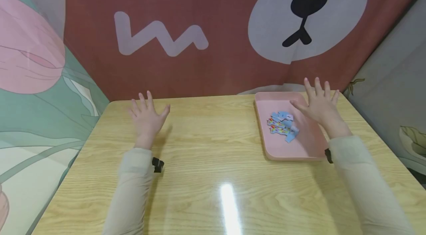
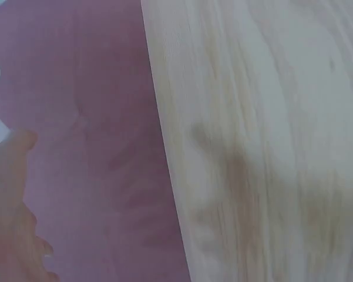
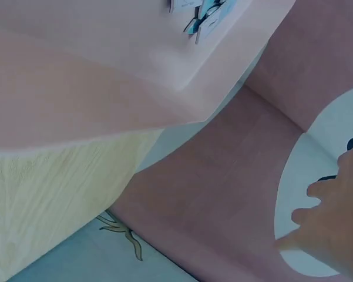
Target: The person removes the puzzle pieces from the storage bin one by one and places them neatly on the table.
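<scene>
Left hand (image 1: 146, 119) spread above the far left of the bench (image 1: 206, 142), right hand (image 1: 321, 107) spread above the right side of the pink tray (image 1: 309, 144); both grips released, nothing held. Blue and patterned pieces (image 1: 287, 123) lie bunched in the tray, far right on the bench. They overlap, so probably best pinched singly by the edges. Bench is pale wood grain, glare (image 1: 230, 209) near middle. Red printed cloth (image 1: 216, 76) behind, flowered cloth (image 1: 26, 116) left, grey backdrop (image 1: 389, 76) right.
</scene>
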The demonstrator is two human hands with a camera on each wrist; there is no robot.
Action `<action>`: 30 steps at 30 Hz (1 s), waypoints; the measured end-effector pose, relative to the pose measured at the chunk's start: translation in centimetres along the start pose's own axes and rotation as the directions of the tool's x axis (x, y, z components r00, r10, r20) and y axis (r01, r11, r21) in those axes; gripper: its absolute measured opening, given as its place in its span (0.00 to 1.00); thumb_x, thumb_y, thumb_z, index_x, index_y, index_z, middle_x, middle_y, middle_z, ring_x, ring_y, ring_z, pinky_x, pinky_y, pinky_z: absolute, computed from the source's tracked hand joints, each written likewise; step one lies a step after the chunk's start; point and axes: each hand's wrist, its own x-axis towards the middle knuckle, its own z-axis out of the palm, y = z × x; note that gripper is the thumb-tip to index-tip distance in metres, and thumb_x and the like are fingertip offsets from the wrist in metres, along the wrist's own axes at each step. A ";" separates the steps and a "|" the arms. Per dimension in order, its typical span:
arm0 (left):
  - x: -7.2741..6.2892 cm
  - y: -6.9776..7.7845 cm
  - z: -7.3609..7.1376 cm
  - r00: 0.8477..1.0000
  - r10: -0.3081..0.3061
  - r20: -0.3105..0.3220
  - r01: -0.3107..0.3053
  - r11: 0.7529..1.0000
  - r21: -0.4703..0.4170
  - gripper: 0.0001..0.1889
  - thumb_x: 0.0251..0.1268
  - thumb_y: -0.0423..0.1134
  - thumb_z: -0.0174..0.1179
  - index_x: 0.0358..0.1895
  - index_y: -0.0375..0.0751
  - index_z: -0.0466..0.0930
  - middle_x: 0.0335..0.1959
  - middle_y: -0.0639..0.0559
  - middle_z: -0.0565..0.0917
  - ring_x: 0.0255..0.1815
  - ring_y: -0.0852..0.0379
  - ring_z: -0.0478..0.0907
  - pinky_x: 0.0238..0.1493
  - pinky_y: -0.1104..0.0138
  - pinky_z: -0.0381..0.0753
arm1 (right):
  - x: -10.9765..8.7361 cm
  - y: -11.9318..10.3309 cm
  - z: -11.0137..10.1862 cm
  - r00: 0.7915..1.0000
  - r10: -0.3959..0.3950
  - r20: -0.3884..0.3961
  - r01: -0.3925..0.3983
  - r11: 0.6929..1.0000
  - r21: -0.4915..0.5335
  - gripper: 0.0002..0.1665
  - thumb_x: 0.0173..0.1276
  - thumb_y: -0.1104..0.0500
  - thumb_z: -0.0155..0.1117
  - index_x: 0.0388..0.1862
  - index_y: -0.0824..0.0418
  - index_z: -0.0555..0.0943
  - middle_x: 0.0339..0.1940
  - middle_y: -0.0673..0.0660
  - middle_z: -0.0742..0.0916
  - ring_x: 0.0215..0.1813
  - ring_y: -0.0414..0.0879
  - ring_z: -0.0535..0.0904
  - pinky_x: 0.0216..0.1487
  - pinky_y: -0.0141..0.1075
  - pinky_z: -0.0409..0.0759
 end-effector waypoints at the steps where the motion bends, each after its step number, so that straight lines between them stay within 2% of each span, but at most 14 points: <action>1: 0.0 0.2 0.1 1.000 0.007 0.007 -0.006 1.000 -0.024 0.49 0.65 0.72 0.36 0.77 0.44 0.29 0.78 0.35 0.36 0.77 0.29 0.29 0.73 0.34 0.34 | 0.0 0.1 0.0 1.000 0.001 0.005 -0.001 1.000 0.016 0.58 0.66 0.26 0.41 0.77 0.56 0.30 0.76 0.74 0.38 0.73 0.77 0.29 0.65 0.76 0.27; 9: 0.1 2.8 1.3 0.997 0.042 0.072 -0.026 0.978 -0.209 0.46 0.68 0.66 0.40 0.77 0.43 0.32 0.78 0.37 0.38 0.77 0.30 0.33 0.74 0.36 0.37 | -0.1 1.0 -0.1 0.999 -0.022 0.050 0.013 0.984 0.178 0.58 0.69 0.33 0.47 0.77 0.63 0.30 0.75 0.77 0.43 0.74 0.77 0.36 0.68 0.74 0.36; 15: -0.3 5.5 2.2 0.993 0.075 0.092 -0.039 0.939 -0.342 0.44 0.69 0.64 0.43 0.77 0.43 0.37 0.78 0.38 0.45 0.77 0.31 0.42 0.75 0.39 0.43 | -0.6 2.2 -0.4 0.985 -0.019 0.170 -0.034 0.952 0.303 0.54 0.72 0.40 0.49 0.76 0.69 0.34 0.74 0.78 0.48 0.72 0.77 0.46 0.68 0.71 0.52; 17: -0.4 6.4 2.7 0.991 0.098 0.088 -0.054 0.914 -0.402 0.43 0.69 0.62 0.45 0.77 0.42 0.40 0.78 0.38 0.48 0.77 0.34 0.45 0.76 0.43 0.46 | -0.8 2.8 -0.4 0.977 -0.010 0.214 -0.062 0.943 0.328 0.52 0.73 0.43 0.49 0.75 0.71 0.36 0.73 0.80 0.51 0.71 0.78 0.50 0.67 0.69 0.56; 20: -0.7 7.8 3.3 0.987 0.129 0.093 -0.066 0.864 -0.499 0.40 0.70 0.57 0.48 0.77 0.42 0.44 0.77 0.40 0.52 0.77 0.40 0.49 0.77 0.48 0.50 | -1.1 3.7 -0.3 0.965 -0.017 0.261 -0.082 0.927 0.366 0.47 0.74 0.50 0.51 0.74 0.75 0.39 0.70 0.83 0.55 0.69 0.79 0.53 0.66 0.67 0.60; 24: -1.2 9.8 3.9 0.979 0.171 0.112 -0.070 0.796 -0.601 0.36 0.71 0.48 0.52 0.76 0.42 0.49 0.76 0.42 0.56 0.77 0.43 0.52 0.77 0.51 0.55 | -1.5 4.8 0.1 0.958 -0.054 0.281 -0.077 0.898 0.433 0.42 0.71 0.62 0.53 0.72 0.79 0.44 0.67 0.85 0.59 0.68 0.78 0.55 0.64 0.63 0.68; 25: -1.3 10.3 4.0 0.976 0.186 0.115 -0.076 0.781 -0.620 0.35 0.71 0.46 0.53 0.76 0.42 0.49 0.76 0.42 0.57 0.76 0.43 0.53 0.76 0.51 0.56 | -1.6 5.1 0.2 0.958 -0.064 0.280 -0.071 0.892 0.446 0.41 0.71 0.64 0.54 0.72 0.80 0.45 0.67 0.85 0.59 0.68 0.78 0.56 0.61 0.60 0.72; 27: -1.5 11.2 4.3 0.971 0.206 0.119 -0.077 0.746 -0.661 0.34 0.70 0.43 0.54 0.75 0.42 0.51 0.75 0.42 0.58 0.75 0.41 0.57 0.74 0.50 0.61 | -1.7 5.7 0.5 0.957 -0.073 0.282 -0.070 0.882 0.466 0.40 0.70 0.67 0.53 0.71 0.80 0.46 0.66 0.85 0.61 0.67 0.78 0.58 0.56 0.42 0.80; 29: -1.8 12.1 4.6 0.966 0.221 0.131 -0.064 0.702 -0.709 0.33 0.69 0.40 0.56 0.74 0.43 0.54 0.74 0.43 0.60 0.72 0.39 0.60 0.70 0.50 0.67 | -1.8 6.2 0.7 0.957 -0.070 0.281 -0.074 0.878 0.473 0.40 0.69 0.68 0.53 0.71 0.81 0.47 0.66 0.85 0.62 0.66 0.77 0.59 0.47 0.27 0.78; 30: -1.9 12.5 4.7 0.964 0.231 0.134 -0.062 0.680 -0.731 0.33 0.69 0.39 0.56 0.74 0.42 0.55 0.74 0.42 0.61 0.71 0.37 0.63 0.68 0.50 0.70 | -1.8 6.5 0.8 0.958 -0.064 0.281 -0.080 0.879 0.470 0.39 0.69 0.68 0.53 0.71 0.81 0.47 0.66 0.84 0.62 0.66 0.76 0.60 0.44 0.23 0.76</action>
